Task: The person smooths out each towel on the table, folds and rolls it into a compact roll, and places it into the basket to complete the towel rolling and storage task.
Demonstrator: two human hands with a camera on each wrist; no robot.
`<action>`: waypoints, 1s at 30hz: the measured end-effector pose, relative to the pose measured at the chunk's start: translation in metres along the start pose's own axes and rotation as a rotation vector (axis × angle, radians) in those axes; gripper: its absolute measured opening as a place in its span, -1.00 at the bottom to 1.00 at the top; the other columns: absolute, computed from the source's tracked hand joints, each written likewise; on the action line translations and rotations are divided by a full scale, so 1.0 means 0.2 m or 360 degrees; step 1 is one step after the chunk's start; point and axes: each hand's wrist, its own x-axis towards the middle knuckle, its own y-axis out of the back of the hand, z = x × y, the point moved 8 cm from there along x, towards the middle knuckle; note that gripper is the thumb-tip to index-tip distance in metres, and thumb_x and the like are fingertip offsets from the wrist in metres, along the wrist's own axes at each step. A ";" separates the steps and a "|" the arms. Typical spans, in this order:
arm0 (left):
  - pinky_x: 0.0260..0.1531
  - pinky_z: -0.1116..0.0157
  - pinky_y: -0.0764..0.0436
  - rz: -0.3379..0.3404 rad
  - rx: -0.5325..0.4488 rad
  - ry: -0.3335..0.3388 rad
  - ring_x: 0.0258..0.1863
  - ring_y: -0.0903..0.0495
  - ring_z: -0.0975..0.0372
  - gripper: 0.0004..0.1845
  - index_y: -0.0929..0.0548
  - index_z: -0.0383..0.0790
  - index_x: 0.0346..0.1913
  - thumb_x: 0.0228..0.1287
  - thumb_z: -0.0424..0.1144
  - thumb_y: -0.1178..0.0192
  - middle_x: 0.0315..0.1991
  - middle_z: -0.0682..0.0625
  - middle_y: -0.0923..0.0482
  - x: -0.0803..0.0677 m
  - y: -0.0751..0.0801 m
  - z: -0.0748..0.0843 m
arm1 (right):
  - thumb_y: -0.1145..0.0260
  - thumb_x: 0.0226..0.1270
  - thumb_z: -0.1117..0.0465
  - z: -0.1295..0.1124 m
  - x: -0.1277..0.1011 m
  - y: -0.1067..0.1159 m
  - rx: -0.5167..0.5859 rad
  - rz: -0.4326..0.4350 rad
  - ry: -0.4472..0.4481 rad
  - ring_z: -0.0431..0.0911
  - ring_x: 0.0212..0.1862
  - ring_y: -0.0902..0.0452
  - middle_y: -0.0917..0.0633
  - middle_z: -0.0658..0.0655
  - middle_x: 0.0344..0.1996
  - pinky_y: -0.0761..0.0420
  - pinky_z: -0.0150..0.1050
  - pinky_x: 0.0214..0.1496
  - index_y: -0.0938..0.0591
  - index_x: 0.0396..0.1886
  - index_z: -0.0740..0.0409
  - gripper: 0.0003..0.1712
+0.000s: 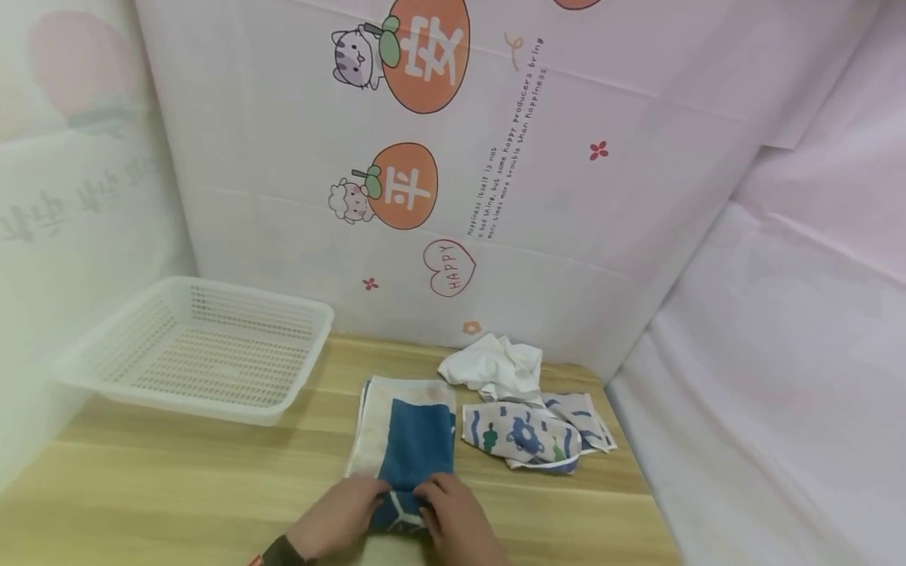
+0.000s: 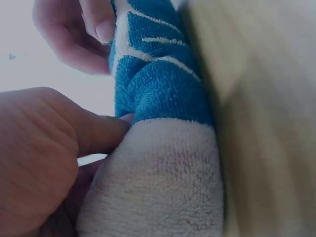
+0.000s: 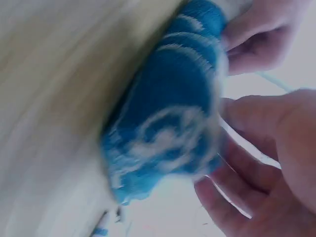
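Observation:
A blue and cream terry towel (image 1: 422, 444) lies folded into a strip on the table, its near end rolled into a thick roll. My left hand (image 1: 343, 511) pinches the left part of that roll, where the left wrist view shows the thumb pressed against the blue and cream towel cloth (image 2: 163, 168). On the roll's right part my right hand (image 1: 456, 515) holds with thumb and fingers. Spiral layers show at the end of the towel roll (image 3: 168, 138) in the right wrist view. Some fingertips are hidden behind the cloth.
At the left stands a white plastic basket (image 1: 219, 358) with slotted walls. A crumpled white cloth (image 1: 495, 368) lies by the back wall. In front of it is a patterned cloth (image 1: 524, 436) with blue flowers. White printed sheets enclose the wooden table (image 1: 177, 487).

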 end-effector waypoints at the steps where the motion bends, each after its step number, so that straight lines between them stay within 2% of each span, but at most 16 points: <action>1: -0.28 0.22 -0.65 0.0019 -0.0015 0.0005 -0.27 -0.63 0.22 -0.90 -0.69 -0.25 -0.12 0.37 -0.40 -0.24 -0.27 0.01 -0.66 0.01 0.01 -0.01 | -0.42 0.34 0.23 -0.03 0.00 0.01 -0.0089 -0.0003 -0.0002 -0.16 -0.04 -0.60 -0.66 -0.02 -0.08 -0.67 -0.26 -0.01 -0.68 0.03 0.06 -0.72; 4: -0.25 0.20 -0.66 0.0058 -0.0055 0.0084 -0.24 -0.63 0.21 -0.90 -0.67 -0.25 -0.12 0.35 -0.38 -0.27 -0.24 0.03 -0.66 0.02 0.02 -0.04 | -0.45 0.28 0.27 -0.05 0.02 -0.04 -0.0245 -0.0087 -0.0040 -0.13 -0.01 -0.60 -0.67 0.03 -0.05 -0.67 -0.25 0.02 -0.69 0.08 0.07 -0.63; 8: -0.18 0.16 -0.68 0.0125 -0.0022 0.0152 -0.17 -0.64 0.19 -0.86 -0.67 -0.22 -0.10 0.33 -0.32 -0.32 -0.18 0.03 -0.66 0.03 0.03 -0.04 | -0.37 0.32 0.37 -0.02 0.06 -0.10 -0.0266 -0.0181 -0.0152 -0.12 -0.03 -0.61 -0.67 0.06 -0.07 -0.68 -0.25 0.01 -0.65 0.11 0.11 -0.63; 12: -0.05 0.09 -0.66 0.0168 0.0112 0.0077 -0.07 -0.62 0.16 -0.74 -0.73 -0.20 -0.04 0.24 -0.22 -0.42 -0.08 0.00 -0.65 0.01 0.05 -0.01 | -0.32 0.35 0.40 0.04 0.08 -0.10 -0.0190 -0.0145 -0.0133 -0.16 -0.07 -0.60 -0.65 0.03 -0.12 -0.68 -0.27 -0.05 -0.61 0.08 0.11 -0.67; 17: 0.14 -0.04 -0.55 0.0058 0.0197 -0.0006 0.06 -0.59 0.09 -0.57 -0.74 -0.16 0.05 0.08 -0.18 -0.51 0.04 -0.03 -0.65 -0.03 0.03 0.02 | -0.25 0.39 0.40 0.08 0.09 -0.10 -0.0020 -0.0187 -0.0096 -0.26 -0.10 -0.56 -0.61 -0.04 -0.12 -0.67 -0.30 -0.08 -0.61 0.09 0.04 -0.66; 20: 0.04 0.05 -0.61 0.0039 0.0230 -0.0023 -0.04 -0.62 0.14 -0.61 -0.74 -0.15 0.03 0.09 -0.21 -0.50 -0.05 0.02 -0.68 -0.05 0.01 0.02 | -0.23 0.43 0.36 0.07 0.07 -0.11 0.0073 -0.0269 -0.0112 -0.27 -0.06 -0.56 -0.62 -0.07 -0.10 -0.67 -0.29 -0.05 -0.62 0.11 0.02 -0.68; 24: -0.22 0.22 -0.64 0.0008 0.0213 -0.0054 -0.22 -0.63 0.25 -0.76 -0.73 -0.15 -0.04 0.24 -0.24 -0.39 -0.23 0.08 -0.70 -0.05 0.01 0.02 | -0.21 0.49 0.28 0.05 0.06 -0.11 0.0133 -0.0350 -0.0159 -0.28 0.00 -0.56 -0.62 -0.09 -0.07 -0.67 -0.29 0.01 -0.62 0.14 0.03 -0.71; 27: -0.32 0.28 -0.62 -0.0046 0.0139 -0.0075 -0.29 -0.61 0.33 -0.86 -0.72 -0.13 -0.09 0.33 -0.25 -0.31 -0.30 0.14 -0.68 -0.03 0.00 0.02 | -0.21 0.52 0.25 0.04 0.05 -0.07 0.0116 -0.0306 -0.0191 -0.29 -0.03 -0.57 -0.62 -0.10 -0.08 -0.68 -0.29 -0.01 -0.63 0.13 0.03 -0.74; 30: -0.39 0.33 -0.58 -0.0131 0.0036 -0.0051 -0.37 -0.55 0.40 -0.93 -0.70 -0.09 -0.14 0.39 -0.24 -0.26 -0.36 0.20 -0.62 0.01 -0.01 -0.01 | -0.29 0.47 0.21 0.02 0.03 -0.01 -0.0017 -0.0169 -0.0180 -0.23 -0.06 -0.58 -0.64 -0.07 -0.09 -0.68 -0.24 -0.03 -0.68 0.09 0.03 -0.75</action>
